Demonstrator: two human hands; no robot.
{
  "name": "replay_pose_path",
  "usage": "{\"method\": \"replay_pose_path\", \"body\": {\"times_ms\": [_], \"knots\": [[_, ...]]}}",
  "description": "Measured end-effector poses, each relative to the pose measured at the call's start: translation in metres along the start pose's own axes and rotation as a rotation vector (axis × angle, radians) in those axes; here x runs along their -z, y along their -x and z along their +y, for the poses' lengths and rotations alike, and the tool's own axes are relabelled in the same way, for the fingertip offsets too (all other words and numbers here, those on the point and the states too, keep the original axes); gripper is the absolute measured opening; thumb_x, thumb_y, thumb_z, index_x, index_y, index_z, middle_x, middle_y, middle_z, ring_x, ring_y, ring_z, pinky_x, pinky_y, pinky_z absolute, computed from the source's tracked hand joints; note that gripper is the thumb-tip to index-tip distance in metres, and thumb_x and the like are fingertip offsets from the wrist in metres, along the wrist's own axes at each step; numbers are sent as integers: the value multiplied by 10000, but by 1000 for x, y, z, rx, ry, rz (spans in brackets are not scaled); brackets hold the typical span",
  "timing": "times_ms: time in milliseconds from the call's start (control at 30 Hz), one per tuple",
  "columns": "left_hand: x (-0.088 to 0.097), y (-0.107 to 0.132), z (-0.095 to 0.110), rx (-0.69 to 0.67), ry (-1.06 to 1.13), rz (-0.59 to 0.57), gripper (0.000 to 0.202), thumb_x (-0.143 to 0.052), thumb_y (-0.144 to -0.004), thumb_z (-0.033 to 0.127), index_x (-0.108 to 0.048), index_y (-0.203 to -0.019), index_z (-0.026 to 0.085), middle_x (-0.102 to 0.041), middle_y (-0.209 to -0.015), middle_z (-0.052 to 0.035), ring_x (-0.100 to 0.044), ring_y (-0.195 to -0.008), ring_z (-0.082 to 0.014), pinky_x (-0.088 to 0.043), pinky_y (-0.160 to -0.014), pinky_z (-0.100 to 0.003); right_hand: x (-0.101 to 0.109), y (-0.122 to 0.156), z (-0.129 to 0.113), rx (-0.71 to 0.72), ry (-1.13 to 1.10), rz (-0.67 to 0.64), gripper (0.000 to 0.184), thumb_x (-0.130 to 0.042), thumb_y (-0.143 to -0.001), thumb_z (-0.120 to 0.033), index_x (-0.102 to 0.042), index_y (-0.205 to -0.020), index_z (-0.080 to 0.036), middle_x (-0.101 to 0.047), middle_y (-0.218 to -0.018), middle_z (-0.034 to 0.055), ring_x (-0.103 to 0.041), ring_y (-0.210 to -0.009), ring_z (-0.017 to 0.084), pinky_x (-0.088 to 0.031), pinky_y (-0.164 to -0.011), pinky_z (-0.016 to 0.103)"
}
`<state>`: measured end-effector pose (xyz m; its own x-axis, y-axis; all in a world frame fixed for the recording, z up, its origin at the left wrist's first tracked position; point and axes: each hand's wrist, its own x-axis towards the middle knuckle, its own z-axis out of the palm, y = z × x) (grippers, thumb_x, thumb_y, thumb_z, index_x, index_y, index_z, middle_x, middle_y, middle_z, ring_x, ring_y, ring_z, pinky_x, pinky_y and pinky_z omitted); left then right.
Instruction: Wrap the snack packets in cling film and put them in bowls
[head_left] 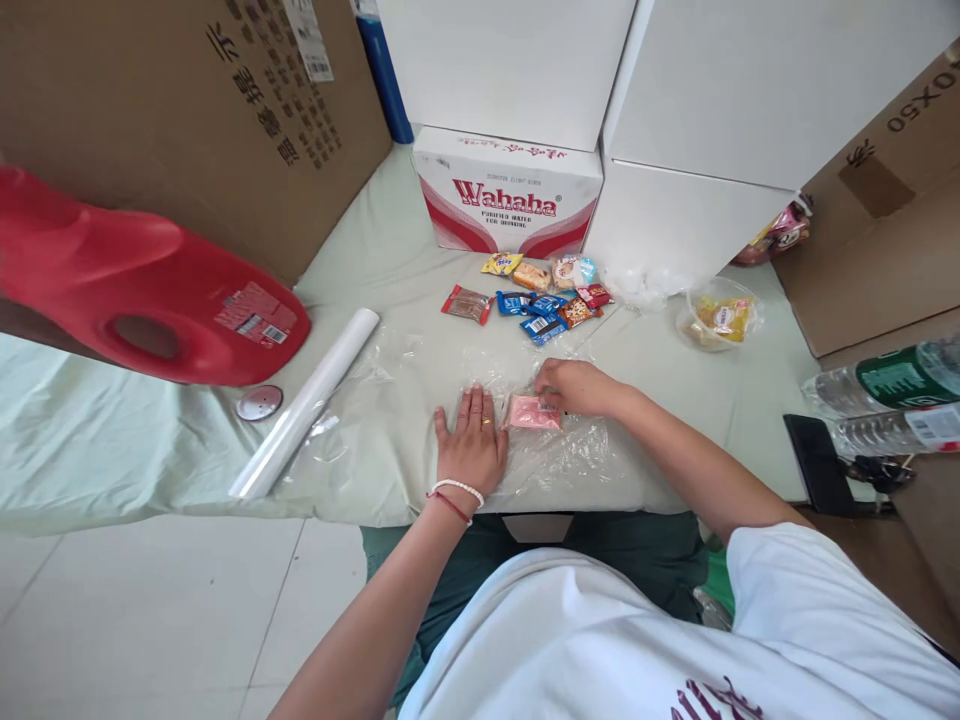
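A pink snack packet (531, 413) lies on a sheet of clear plastic film (577, 450) spread over the pale green cloth. My left hand (471, 440) rests flat on the film just left of the packet, fingers stretched out. My right hand (574, 388) sits at the packet's upper right corner, fingers curled down onto the packet and the film. Whether they pinch the film or the packet is hidden. A roll of clear film (307, 402) lies to the left, its sheet running under my hands.
Several small snack packets (536, 295) lie behind my hands, in front of a Wahaha carton (506, 195). A large red jug (142, 285) and a round lid (259, 402) are at left. A clear bowl (720, 315), water bottles (885, 400) and cardboard boxes stand at right.
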<state>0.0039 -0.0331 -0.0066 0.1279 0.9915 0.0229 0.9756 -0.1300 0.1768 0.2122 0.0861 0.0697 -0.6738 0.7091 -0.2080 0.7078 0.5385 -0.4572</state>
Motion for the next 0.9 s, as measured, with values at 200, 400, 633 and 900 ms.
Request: {"method": "replay_pose_path", "body": {"times_ms": [200, 400, 633, 900], "knots": [[-1, -1, -1, 7, -2, -5, 650, -305, -1035, 355, -327, -1639, 115, -267, -1709, -187, -282, -1595, -322, -134, -1267, -690, 40, -55, 50, -236, 262, 347, 412, -503, -921, -125, -724, -1260, -200, -706, -1304, 129, -648, -1157, 326, -506, -883, 384], [0, 0, -2, 0, -20, -17, 653, -323, -1019, 326, -335, -1636, 113, -273, -1708, -184, -286, -1594, -320, -155, -1264, -687, 37, -100, 89, -138, 244, 191, 636, -612, -883, -176, -556, -1515, -224, -537, -1572, 111, -612, -1254, 341, -493, -1006, 411], [-2, -1, -3, -6, 5, -28, 698, -327, -1032, 451, -325, -1638, 103, -260, -1713, -188, -263, -1600, -341, -144, -1265, -694, 46, -59, 85, -311, 114, 446, 487, -617, -911, -298, -640, -1387, -195, -704, -1316, 128, -642, -1116, 319, -492, -912, 385], [0, 1, -4, -20, 24, -13, 742, -359, -1023, 527, -334, -1635, 108, -275, -1704, -205, -277, -1593, -358, -128, -1266, -697, 31, 28, 85, -594, 179, 332, 395, -727, -828, -384, -707, -1173, -192, -738, -1040, 123, -678, -915, 299, -478, -750, 347]]}}
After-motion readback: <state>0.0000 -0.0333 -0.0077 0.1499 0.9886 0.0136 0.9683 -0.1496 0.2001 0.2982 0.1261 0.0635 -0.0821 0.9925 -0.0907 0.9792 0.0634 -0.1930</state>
